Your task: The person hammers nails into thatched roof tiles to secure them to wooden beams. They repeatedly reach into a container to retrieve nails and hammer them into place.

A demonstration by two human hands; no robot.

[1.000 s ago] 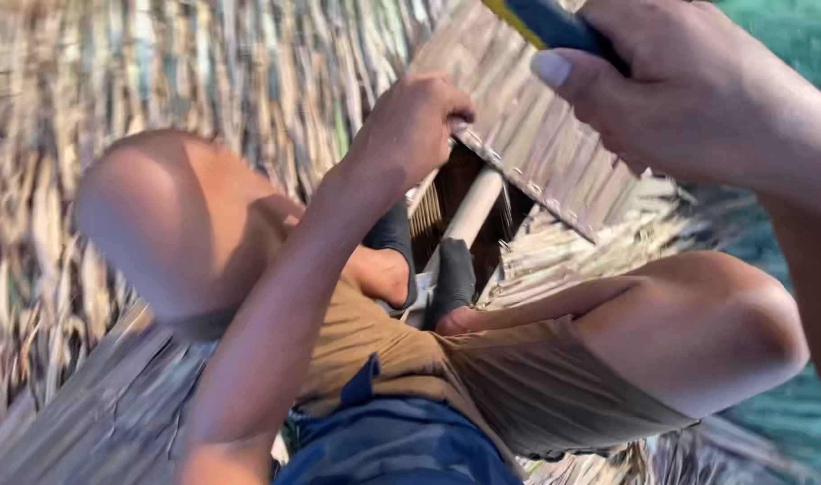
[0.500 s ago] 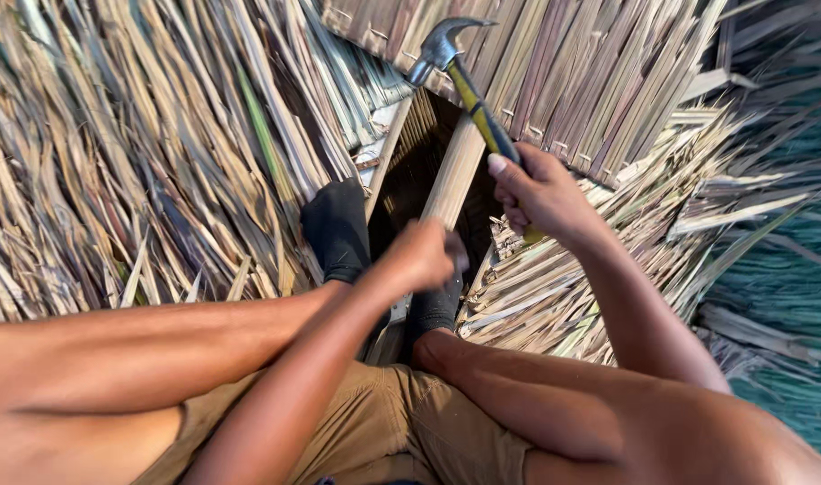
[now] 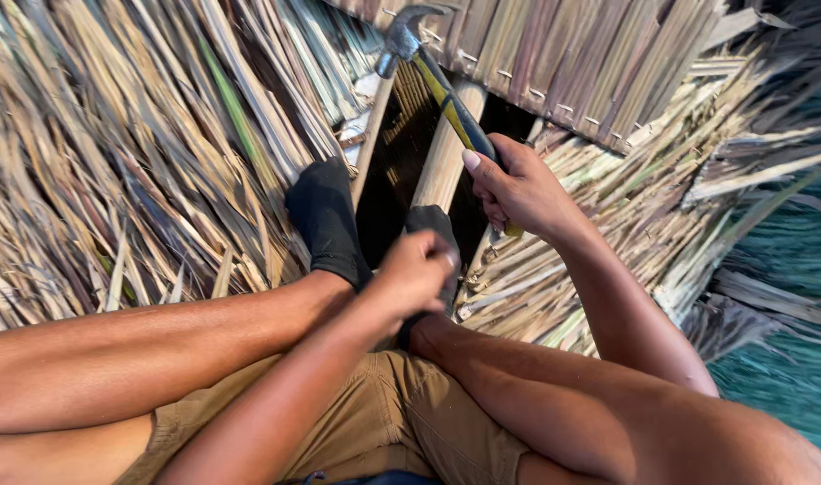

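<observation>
My right hand point(image 3: 516, 190) grips the yellow and black handle of a claw hammer point(image 3: 425, 67). Its steel head points up and away, over a dark gap in the dried palm thatch point(image 3: 141, 153). My left hand point(image 3: 417, 272) is closed into a fist just below, over my right foot in a black sock point(image 3: 433, 226); whether anything is in it I cannot tell. My left foot in a black sock point(image 3: 325, 220) rests on the thatch beside a pale wooden pole point(image 3: 443, 157) that crosses the gap.
A woven thatch panel point(image 3: 590, 63) with stitched ribs lies beyond the gap at the top. Loose dry leaves stick out at the right edge, and teal ground point(image 3: 787, 341) shows far below. My bare legs and tan shorts point(image 3: 383, 422) fill the bottom.
The view swung from my knee and raised arm down onto the gap. My right hand lowered the hammer toward the pole, and my left hand drew back over my foot.
</observation>
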